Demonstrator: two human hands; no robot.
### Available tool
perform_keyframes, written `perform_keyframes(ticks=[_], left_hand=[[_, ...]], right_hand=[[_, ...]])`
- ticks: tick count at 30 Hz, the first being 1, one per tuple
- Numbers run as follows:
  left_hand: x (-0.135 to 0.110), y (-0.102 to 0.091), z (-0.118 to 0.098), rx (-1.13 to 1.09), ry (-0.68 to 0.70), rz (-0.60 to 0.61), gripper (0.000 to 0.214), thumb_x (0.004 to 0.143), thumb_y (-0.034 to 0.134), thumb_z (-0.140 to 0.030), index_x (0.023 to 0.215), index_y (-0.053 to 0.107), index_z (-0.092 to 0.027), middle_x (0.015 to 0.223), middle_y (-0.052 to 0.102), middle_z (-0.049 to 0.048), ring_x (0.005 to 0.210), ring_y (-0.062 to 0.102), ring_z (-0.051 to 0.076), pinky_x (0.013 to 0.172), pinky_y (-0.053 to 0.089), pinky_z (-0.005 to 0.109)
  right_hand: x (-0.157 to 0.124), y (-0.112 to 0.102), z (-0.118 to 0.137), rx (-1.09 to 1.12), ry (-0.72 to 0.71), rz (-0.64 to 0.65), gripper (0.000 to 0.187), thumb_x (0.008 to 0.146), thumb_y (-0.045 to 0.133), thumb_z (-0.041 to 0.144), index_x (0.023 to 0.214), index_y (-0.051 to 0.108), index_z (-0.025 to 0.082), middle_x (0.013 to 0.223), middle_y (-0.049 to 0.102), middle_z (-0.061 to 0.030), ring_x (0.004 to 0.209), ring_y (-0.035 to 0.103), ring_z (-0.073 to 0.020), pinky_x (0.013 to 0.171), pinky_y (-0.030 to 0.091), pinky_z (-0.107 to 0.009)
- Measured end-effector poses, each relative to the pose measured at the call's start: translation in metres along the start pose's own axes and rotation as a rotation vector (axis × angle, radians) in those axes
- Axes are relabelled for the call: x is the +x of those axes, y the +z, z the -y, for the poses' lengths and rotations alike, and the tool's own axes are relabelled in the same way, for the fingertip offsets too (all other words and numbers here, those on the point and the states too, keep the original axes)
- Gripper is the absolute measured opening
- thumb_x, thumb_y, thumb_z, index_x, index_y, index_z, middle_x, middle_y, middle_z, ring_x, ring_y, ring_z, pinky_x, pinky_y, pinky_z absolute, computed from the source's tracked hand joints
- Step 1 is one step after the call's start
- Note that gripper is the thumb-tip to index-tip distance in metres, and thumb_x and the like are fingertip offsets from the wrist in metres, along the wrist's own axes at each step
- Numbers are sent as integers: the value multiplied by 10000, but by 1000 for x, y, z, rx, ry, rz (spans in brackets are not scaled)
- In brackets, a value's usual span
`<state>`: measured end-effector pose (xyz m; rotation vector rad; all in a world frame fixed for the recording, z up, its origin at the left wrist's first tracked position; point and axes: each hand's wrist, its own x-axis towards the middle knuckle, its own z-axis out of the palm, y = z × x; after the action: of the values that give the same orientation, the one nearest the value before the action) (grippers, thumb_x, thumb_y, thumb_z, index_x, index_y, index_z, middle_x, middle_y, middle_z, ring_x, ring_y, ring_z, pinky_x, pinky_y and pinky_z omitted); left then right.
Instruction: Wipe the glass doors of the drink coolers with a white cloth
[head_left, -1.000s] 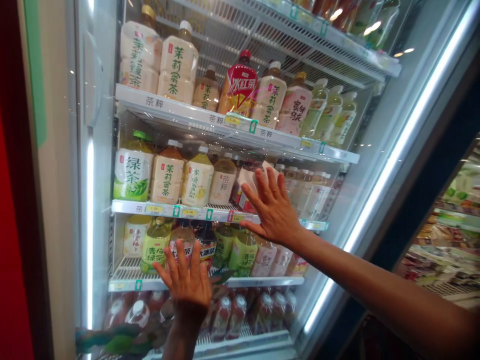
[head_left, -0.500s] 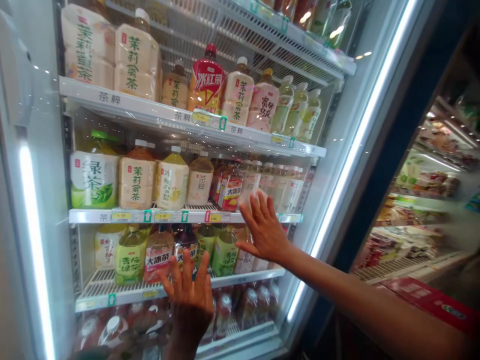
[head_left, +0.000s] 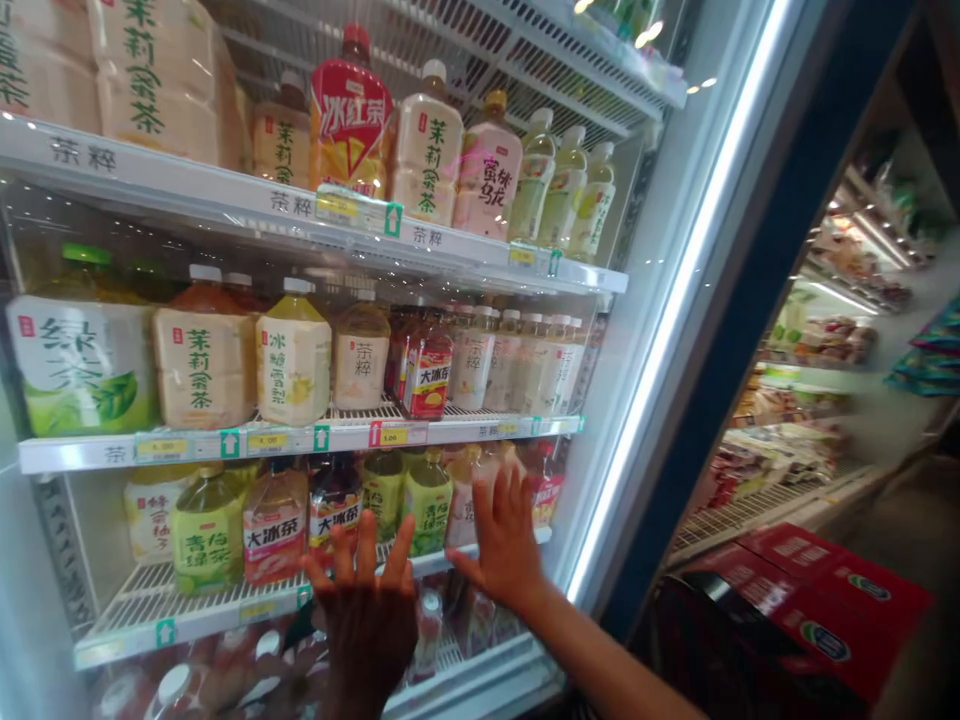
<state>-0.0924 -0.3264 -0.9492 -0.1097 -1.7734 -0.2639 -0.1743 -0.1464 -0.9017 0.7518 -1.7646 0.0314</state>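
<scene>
Both my hands lie flat against the glass door (head_left: 645,300) of a drinks fridge. My left hand (head_left: 367,610) is spread open low on the glass, in front of the lower shelf (head_left: 187,610). My right hand (head_left: 502,540) is open too, fingers up, just right of it and over bottles of tea (head_left: 427,495). Neither hand holds anything. Behind the glass, white wire shelves carry rows of tea bottles with cream, green and red labels, such as a red-labelled bottle (head_left: 349,115) on the upper shelf.
A lit white strip (head_left: 675,300) runs down the fridge's right edge beside a dark blue post (head_left: 757,300). Red cartons (head_left: 825,590) are stacked low at the right. Open chilled shelves with packaged goods (head_left: 817,350) stand further right.
My right hand has slid down the glass from the middle shelf to the lower one, beside my left hand. The view has swung closer and to the right.
</scene>
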Motion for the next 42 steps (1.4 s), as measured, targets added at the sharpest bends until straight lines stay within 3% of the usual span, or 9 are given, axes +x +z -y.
perform_keyframes(ticks=[3,9,12,16,22,29,34,36,42], left_hand=[[0,3,1,17,-15,26,681,953,560,-253,1581,306,-327,1711,159,99,1591,90,353,1241,14,692],[-4,4,3,5,-51,64,594,944,573,-270,1517,435,-335,1664,301,135,1582,122,382,1205,43,740],[-10,1,6,15,-48,120,541,926,596,-247,1456,519,-320,1574,441,143,1579,140,371,1209,58,728],[-18,-2,11,25,-10,141,512,914,623,-282,1422,564,-308,1524,491,152,1573,146,372,1225,62,690],[-20,-10,15,45,-48,205,574,904,633,-250,1454,525,-371,1524,489,122,1553,194,385,1219,96,701],[-12,-28,32,155,-12,157,822,913,621,-232,1604,199,-379,1687,227,136,1581,88,403,1214,117,726],[-9,-34,40,157,5,129,819,915,610,-191,1607,203,-352,1719,111,115,1588,55,393,1226,49,735],[-11,-36,43,148,6,127,826,903,629,-189,1603,220,-350,1719,114,108,1588,57,391,1230,42,731],[-17,-47,60,131,-50,131,815,877,673,-187,1574,301,-390,1691,238,106,1571,149,408,1224,54,738]], right_hand=[[-39,16,23,-5,-3,9,852,1017,282,609,1631,-2,90,1718,-70,-178,1587,-42,-374,1257,79,-644],[16,6,11,47,240,-69,854,1018,244,618,1625,-64,103,1705,-143,-183,1575,-86,-409,1206,167,-727],[-29,17,36,53,269,-30,850,1018,304,571,1627,-35,83,1703,-94,-218,1572,-44,-437,1165,245,-751],[-88,33,70,19,147,-7,826,1020,329,533,1625,40,51,1702,-16,-234,1582,1,-410,1182,258,-721],[-11,21,52,49,258,-52,853,1020,314,580,1628,-24,87,1704,-82,-220,1577,-26,-423,1183,218,-745],[-83,39,100,49,211,3,849,987,464,444,1630,56,69,1698,-21,-235,1573,-15,-437,1131,317,-769],[8,23,95,99,300,-60,908,987,447,512,1625,-19,64,1696,-99,-227,1567,-51,-456,1145,239,-797],[22,20,98,107,307,-68,889,995,433,498,1625,-23,70,1697,-105,-220,1568,-56,-451,1147,232,-799],[-53,34,147,70,200,9,819,990,442,327,1620,5,39,1700,-73,-220,1579,-49,-410,1146,298,-757]])
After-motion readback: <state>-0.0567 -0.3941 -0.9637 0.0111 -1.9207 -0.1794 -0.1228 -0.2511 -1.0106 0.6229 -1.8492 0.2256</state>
